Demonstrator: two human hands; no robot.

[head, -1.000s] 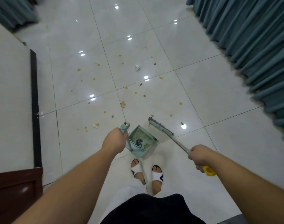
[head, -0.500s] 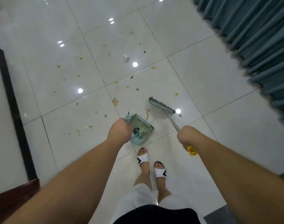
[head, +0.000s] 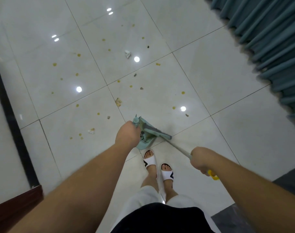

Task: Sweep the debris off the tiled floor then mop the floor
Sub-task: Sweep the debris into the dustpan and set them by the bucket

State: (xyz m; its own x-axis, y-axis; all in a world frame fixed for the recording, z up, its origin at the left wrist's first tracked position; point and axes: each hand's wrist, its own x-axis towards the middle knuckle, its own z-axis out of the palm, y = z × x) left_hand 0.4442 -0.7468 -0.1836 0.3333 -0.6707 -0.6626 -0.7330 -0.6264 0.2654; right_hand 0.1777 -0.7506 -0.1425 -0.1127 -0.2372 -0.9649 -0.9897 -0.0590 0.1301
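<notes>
1. I am looking down at a glossy white tiled floor (head: 202, 68), with my two bare arms reaching forward and my feet in white sandals (head: 150, 159) below.
2. My left hand (head: 127, 137) is curled around the upright handle of a pale green dustpan (head: 144, 140), which sits on the floor just ahead of my toes.
3. My right hand (head: 199, 159) is wrapped around the broom (head: 175, 147) handle; its long axis slants from that hand up and left to the broom head (head: 156, 131), which lies across the dustpan's mouth.
4. The debris (head: 118, 101), yellow crumbs and small scraps, lies scattered ahead of both hands, mostly forward and left, nearer my left hand.
5. Half a second ago the broom head stood out on the tiles beyond the pan; now it has been drawn back against it.
6. Teal curtains (head: 269, 39) hang on the right.
</notes>
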